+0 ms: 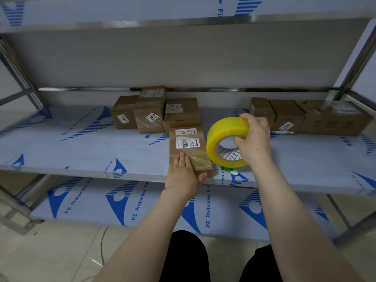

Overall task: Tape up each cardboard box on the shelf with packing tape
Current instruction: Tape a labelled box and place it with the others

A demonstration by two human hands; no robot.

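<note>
A flat cardboard box [188, 145] with white barcode labels lies near the front edge of the middle shelf [81, 147]. Clear tape crosses its near end. My left hand [183, 174] rests flat on that near end, fingers spread, thumb at the box's front corner. My right hand [254, 139] grips a large yellow roll of packing tape [225, 137], held upright just right of the box, fingers through the core. A cluster of three boxes [150, 115] stands behind, and a row of several boxes [305, 119] sits at the back right.
A small green and white cutter [231, 170] lies on the shelf under the tape roll. The shelf surfaces wear blue-printed protective film. An upper shelf [183, 19] hangs overhead, a lower shelf [142, 204] sits below. Metal uprights stand at both sides.
</note>
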